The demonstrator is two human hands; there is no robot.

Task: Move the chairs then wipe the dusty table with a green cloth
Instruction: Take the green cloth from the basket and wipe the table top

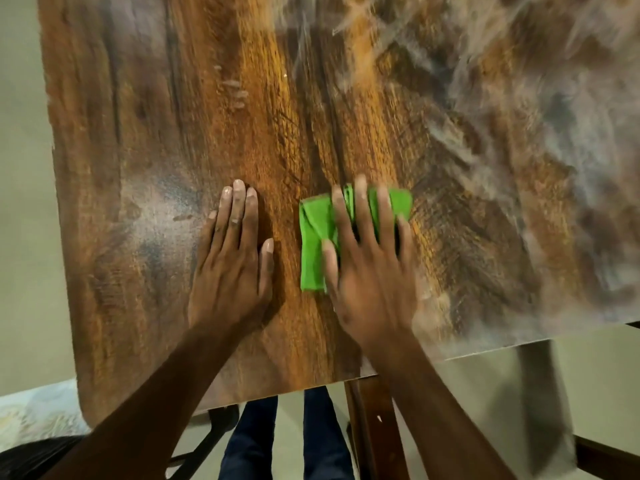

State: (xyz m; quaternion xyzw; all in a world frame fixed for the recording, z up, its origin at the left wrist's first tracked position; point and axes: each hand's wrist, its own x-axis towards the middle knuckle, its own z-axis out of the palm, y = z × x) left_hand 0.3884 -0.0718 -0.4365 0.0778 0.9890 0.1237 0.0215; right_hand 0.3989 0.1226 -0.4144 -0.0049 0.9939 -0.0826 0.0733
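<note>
right hand (370,271) fingers flat on green cloth (313,244) | left hand (232,265) fingers flat on table (173,98)

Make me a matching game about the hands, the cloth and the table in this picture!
Things:
1. folded bright green cloth
2. left hand
3. right hand
4. right part of the brown wooden table

States:
A. rests flat on bare wood, holds nothing
B. covered in grey dust streaks
C. lies under spread fingers
D. presses down on the cloth

Pairs: 1-C, 2-A, 3-D, 4-B
</note>
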